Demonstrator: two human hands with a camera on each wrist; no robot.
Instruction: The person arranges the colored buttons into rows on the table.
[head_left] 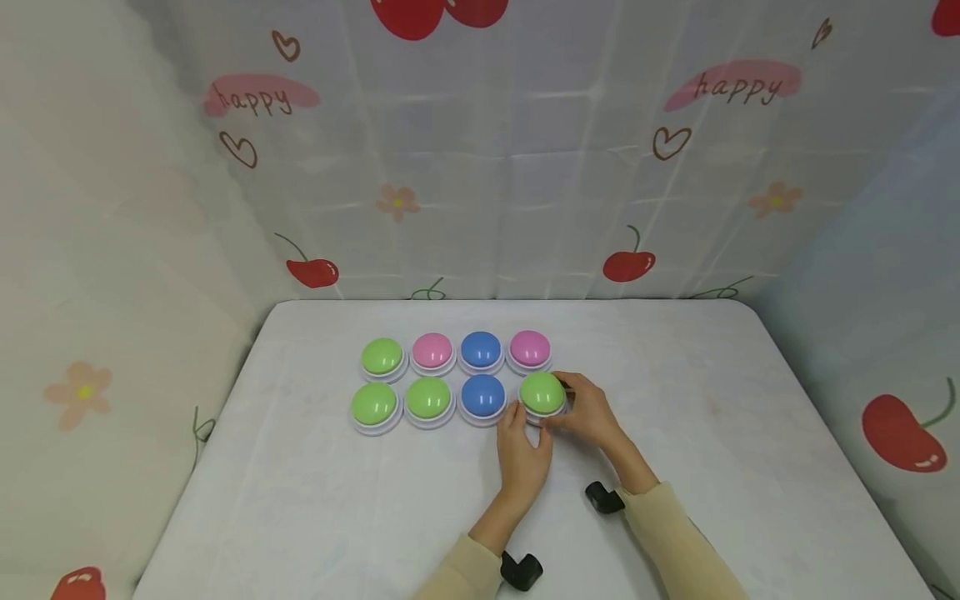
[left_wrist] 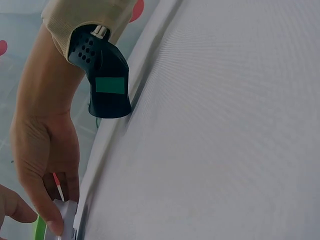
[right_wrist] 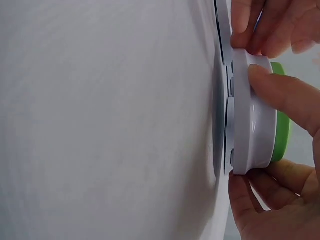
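Note:
Round push buttons with coloured domes and white bases stand in two rows. My right hand (head_left: 588,410) holds a green push button (head_left: 542,392) at the right end of the front row. In the right wrist view its thumb (right_wrist: 282,95) presses the white base while other fingers curl round the far side. The base is right at the tabletop. My left hand (head_left: 523,458) reaches in with extended fingers, their tips against the left side of that base. The fingertips lie between it and the blue push button (head_left: 483,395).
Beside the blue button are two green push buttons (head_left: 428,397). Behind are green (head_left: 382,356), pink (head_left: 432,351), blue (head_left: 481,349) and magenta (head_left: 529,348) ones. The white tabletop (head_left: 712,400) meets a cherry-printed curtain (head_left: 510,208). Dark wrist cameras (head_left: 521,572) hang at both cuffs.

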